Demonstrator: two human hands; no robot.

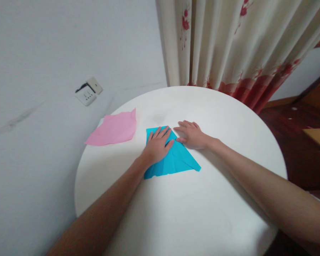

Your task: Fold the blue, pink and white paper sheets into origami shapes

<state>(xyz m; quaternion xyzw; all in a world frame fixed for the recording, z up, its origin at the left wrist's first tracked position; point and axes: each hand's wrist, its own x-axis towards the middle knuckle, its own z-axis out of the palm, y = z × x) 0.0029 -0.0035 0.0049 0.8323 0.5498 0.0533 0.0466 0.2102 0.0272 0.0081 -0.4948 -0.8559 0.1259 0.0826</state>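
Far left, a pale wall with a socket on it. Next, at the left rim of a round white table, a sheet of pink paper with uneven edges, lying mostly flat. Then, near the middle of the table, a sheet of blue paper, slanted along the right side, creased across the face, nicked along the near edge, with a small tab at the near right corner. Over its upper left part, the left hand, palm down, fingers spread and nearly straight, resting on the sheet without gripping anything. Just right of that, beside the upper part of the slant, the right hand, also palm down, fingers loosely parted and slightly bent, thumb tip at the paper's edge, nothing held; impossible to tell how firmly, if at all, pressing. Looks like smoothing or creasing work along the slant. To do this well, pin the sheet with the whole left palm, letting no corner drift. Run a right fingertip or thumb down the slant in one even stroke, from the far end towards the near corner, pressing straight down rather than dragging sideways. Watch the tab at that corner, and go gently by the nicks to avoid tearing. Farther right, a pale curtain with red flowers, then a dark reddish floor.
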